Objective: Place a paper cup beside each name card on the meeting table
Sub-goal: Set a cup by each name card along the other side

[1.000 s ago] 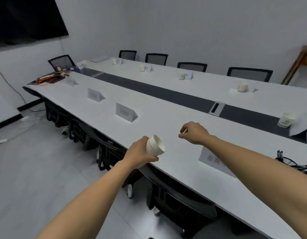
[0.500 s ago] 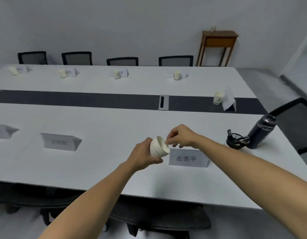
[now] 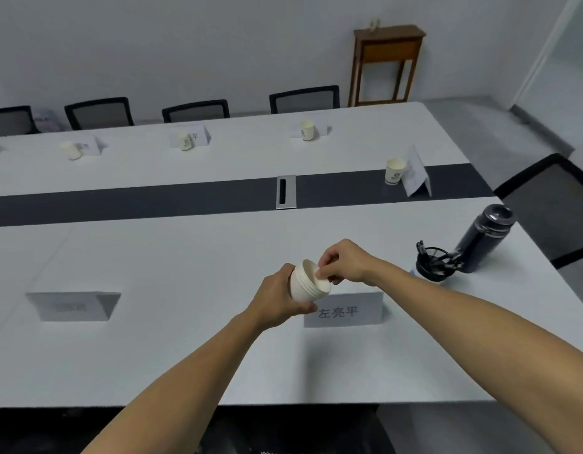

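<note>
Left hand (image 3: pixel 280 296) grips the stack of paper cups (image 3: pixel 305 283), right hand (image 3: pixel 346 262) pinches its top rim

I see my left hand wrapped round the tilted stack, held above the meeting table (image 3: pixel 185 355) just left of the near name card (image 3: pixel 344 309). My right fingertips (image 3: pixel 321 273) pinch the rim of the innermost cup. A second name card (image 3: pixel 74 306) stands further left on the near side. Along the far side, three placed cups (image 3: pixel 184 140) stand beside their cards. A fourth cup (image 3: pixel 395 171) stands beside a card on the dark centre strip (image 3: pixel 119 204) at right. A dark bottle (image 3: pixel 483 237) and a coiled cable (image 3: pixel 436 262) sit together at near right.
</note>
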The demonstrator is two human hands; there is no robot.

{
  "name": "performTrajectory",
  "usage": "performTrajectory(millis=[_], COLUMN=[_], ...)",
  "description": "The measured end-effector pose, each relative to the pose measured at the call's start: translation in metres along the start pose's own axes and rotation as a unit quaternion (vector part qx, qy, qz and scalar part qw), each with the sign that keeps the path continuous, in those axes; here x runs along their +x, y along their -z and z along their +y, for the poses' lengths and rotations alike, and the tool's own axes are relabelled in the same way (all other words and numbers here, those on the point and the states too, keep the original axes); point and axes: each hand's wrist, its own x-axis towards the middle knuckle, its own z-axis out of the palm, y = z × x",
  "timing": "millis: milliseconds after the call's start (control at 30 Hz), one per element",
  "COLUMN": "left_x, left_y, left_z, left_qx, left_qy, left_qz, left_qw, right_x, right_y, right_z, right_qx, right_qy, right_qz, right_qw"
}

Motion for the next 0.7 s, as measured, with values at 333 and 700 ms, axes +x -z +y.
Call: performTrajectory(millis=[333, 700], left_x=[0.022, -0.013], left_y=[-0.010, -0.034], left_z=[-0.030, -0.081], left_qx=[-0.050, -0.071], left_qy=[0.105, 0.216], left_qz=[0.007, 0.015], left_qw=[0.993, 0.974], right_x=[0.051, 0.109], right_y=[0.039, 0.013], right_z=[0.010, 0.089], right_qx=[-0.005, -0.051], right_qy=[-0.040, -0.200], right_qz=[0.052, 0.141], right_qw=[0.998, 0.968])
